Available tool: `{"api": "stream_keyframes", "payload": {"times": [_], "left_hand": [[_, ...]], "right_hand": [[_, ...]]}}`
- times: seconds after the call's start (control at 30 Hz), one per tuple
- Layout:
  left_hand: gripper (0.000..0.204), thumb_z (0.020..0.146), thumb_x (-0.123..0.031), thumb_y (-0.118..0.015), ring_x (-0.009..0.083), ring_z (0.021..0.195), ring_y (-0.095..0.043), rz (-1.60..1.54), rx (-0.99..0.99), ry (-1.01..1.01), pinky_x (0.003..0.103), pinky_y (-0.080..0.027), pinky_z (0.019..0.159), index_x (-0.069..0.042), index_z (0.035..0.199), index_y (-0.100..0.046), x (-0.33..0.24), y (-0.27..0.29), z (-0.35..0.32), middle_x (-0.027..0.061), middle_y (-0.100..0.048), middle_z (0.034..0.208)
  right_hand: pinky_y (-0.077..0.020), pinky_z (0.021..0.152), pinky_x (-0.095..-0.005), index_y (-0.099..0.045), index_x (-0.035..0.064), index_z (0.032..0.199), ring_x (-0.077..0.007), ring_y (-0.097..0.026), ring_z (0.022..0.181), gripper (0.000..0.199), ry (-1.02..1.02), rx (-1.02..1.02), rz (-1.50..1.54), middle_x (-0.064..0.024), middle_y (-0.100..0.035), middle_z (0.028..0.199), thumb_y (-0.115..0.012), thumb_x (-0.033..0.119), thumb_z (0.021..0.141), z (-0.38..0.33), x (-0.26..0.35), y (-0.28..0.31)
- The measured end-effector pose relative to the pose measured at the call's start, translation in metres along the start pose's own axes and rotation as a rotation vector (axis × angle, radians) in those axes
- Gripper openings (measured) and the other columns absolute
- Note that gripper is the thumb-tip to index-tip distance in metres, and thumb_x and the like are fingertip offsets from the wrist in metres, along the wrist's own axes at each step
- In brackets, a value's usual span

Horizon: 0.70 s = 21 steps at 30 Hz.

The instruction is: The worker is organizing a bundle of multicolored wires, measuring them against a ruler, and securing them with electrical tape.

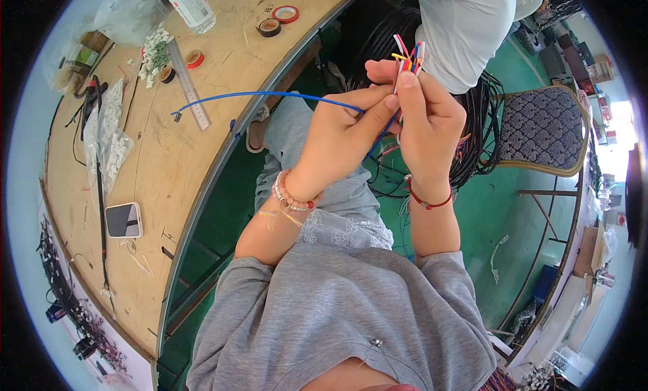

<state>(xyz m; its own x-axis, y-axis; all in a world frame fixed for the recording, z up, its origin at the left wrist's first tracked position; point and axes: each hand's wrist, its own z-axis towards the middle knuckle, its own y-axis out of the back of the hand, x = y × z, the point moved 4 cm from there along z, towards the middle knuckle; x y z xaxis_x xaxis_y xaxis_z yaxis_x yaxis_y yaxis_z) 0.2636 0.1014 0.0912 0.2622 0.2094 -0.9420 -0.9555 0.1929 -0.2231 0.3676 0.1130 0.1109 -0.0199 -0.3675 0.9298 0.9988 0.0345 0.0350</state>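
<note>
Together, the left hand (344, 134) and right hand (430, 121) pinched a bundle of coloured wires (401, 53), its ends poking up past the closed fingers (443, 96); a blue wire (270, 93) reached left over the table (162, 182).

I see a grey shirt (324, 303), pink beaded bracelet (291, 200) behind the left hand (347, 131), red bracelet (432, 205) behind the right hand (430, 131).

Left hand (345, 131) beside right hand (429, 124) — tight pinches

Green floor (480, 232), 1 patterned chair (543, 124).
</note>
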Motion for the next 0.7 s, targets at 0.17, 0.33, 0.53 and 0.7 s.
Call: {"api": "stream_keyframes", "payload": {"times": [0.17, 0.33, 0.53, 0.7], "left_hand": [[0.022, 0.087, -0.012, -0.053, 0.0032, 0.064, -0.043, 0.039, -0.007, -0.013, 0.017, -0.036, 0.054, 0.003, 0.102, -0.061, -0.001, -0.001, 0.001, -0.0019, -0.055, 0.069], [0.022, 0.088, -0.013, -0.053, 0.0030, 0.065, -0.044, 0.066, 0.008, 0.006, 0.017, -0.036, 0.055, 0.003, 0.101, -0.061, -0.003, -0.001, 0.002, -0.0017, -0.056, 0.070], [0.019, 0.087, -0.012, -0.052, 0.0053, 0.061, -0.052, 0.119, -0.024, -0.042, 0.018, -0.042, 0.053, 0.000, 0.099, -0.061, 0.005, -0.001, 0.003, 0.0013, -0.059, 0.071], [0.018, 0.086, -0.010, -0.053, 0.0061, 0.065, -0.054, 0.034, -0.057, -0.009, 0.019, -0.044, 0.057, 0.001, 0.099, -0.060, 0.008, -0.004, 0.003, 0.0019, -0.060, 0.076]], "right_hand": [[-0.0466, 0.066, -0.0201, -0.061, -0.0058, 0.095, -0.0138, -0.060, 0.078, 0.026, -0.023, -0.001, 0.006, -0.0130, -0.064, 0.089, -0.045, 0.015, 0.090, 0.000, -0.001, 0.001], [-0.0467, 0.065, -0.0200, -0.061, -0.0054, 0.093, -0.0137, -0.060, 0.078, 0.025, -0.027, 0.002, 0.059, -0.0135, -0.064, 0.088, -0.046, 0.015, 0.090, 0.000, -0.003, -0.001], [-0.0473, 0.066, -0.0205, -0.061, -0.0051, 0.093, -0.0132, -0.060, 0.077, 0.028, -0.100, 0.018, 0.084, -0.0122, -0.064, 0.089, -0.044, 0.017, 0.091, 0.000, 0.000, -0.001], [-0.0465, 0.062, -0.0189, -0.061, -0.0052, 0.093, -0.0110, -0.059, 0.075, 0.029, -0.074, -0.006, 0.113, -0.0116, -0.064, 0.090, -0.044, 0.018, 0.091, 0.001, -0.004, 0.000]]}}
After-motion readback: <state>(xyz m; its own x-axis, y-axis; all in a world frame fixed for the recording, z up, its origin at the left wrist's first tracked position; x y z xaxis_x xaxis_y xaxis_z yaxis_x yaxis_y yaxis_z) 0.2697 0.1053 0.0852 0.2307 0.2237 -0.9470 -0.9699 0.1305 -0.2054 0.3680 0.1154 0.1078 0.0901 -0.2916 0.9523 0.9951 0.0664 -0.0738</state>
